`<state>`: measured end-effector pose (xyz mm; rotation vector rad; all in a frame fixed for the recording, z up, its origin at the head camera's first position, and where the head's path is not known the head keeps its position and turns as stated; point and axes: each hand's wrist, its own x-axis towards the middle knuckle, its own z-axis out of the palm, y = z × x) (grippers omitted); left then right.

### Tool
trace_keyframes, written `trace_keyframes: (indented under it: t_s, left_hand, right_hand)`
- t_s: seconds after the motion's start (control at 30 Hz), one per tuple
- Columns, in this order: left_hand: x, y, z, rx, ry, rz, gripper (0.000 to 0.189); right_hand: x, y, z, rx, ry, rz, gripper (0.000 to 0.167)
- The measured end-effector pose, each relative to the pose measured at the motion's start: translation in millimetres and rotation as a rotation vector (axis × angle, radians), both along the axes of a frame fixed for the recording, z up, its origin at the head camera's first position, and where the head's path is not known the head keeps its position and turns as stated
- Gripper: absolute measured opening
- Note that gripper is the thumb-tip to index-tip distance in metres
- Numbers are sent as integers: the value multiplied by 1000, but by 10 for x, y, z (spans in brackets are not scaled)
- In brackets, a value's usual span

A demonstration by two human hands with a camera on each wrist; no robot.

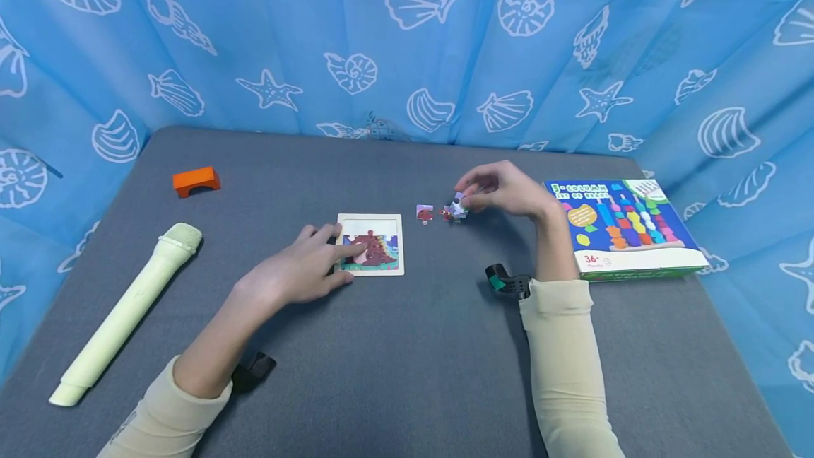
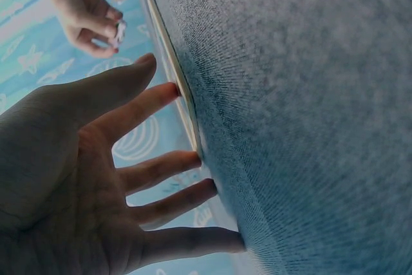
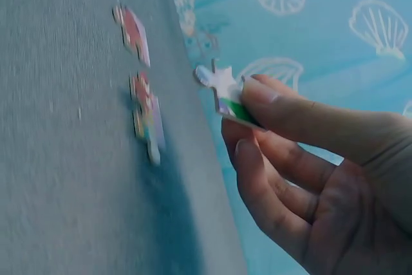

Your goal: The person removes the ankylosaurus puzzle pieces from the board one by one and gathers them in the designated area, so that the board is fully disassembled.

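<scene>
A small square jigsaw tray (image 1: 388,273) with a pale frame holds a partly filled dinosaur picture; its upper part is blank white. My left hand (image 1: 299,263) rests on its left side, fingers spread and fairly straight, with fingertips at the frame's edge and on the picture. To the right, my right hand (image 1: 509,193) pinches a jigsaw piece (image 3: 225,94) between thumb and fingers, held above the table. Below it lies a reddish and multicoloured loose piece (image 3: 147,117). Another loose piece (image 1: 425,213), purple and red, lies nearer the tray.
On the right stands a flat blue toy box (image 1: 623,221) with bead columns pictured on it. A pale green toy microphone (image 1: 127,313) lies at the left, with an orange arch block (image 1: 196,181) behind it. A blue shell-patterned curtain (image 1: 305,34) hangs past the table's back edge.
</scene>
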<state>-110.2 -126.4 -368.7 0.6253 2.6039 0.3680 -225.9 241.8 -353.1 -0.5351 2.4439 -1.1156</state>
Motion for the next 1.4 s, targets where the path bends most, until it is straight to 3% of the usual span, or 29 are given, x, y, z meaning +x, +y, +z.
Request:
trace_keyframes:
  t_s: [0.17,0.6,0.93,1.17,1.4]
  left_hand:
    - [-13,0,-3,2,1,-5,56]
    - [5,-7,-10,22,32,-19,53]
    - [-4,-5,-2,19,-12,-4,57]
    - [-15,-21,-1,25,-32,-8,57]
    - [-22,-49,19,43,-61,-3,57]
  right_hand:
    - [0,147,-40,21,-31,-67,26]
    - [-15,290,-128,134,-112,-95,29]
    - [-7,280,-128,201,-82,-111,25]
    - [2,279,-103,175,-29,-137,25]
    - [14,165,-58,74,21,-89,24]
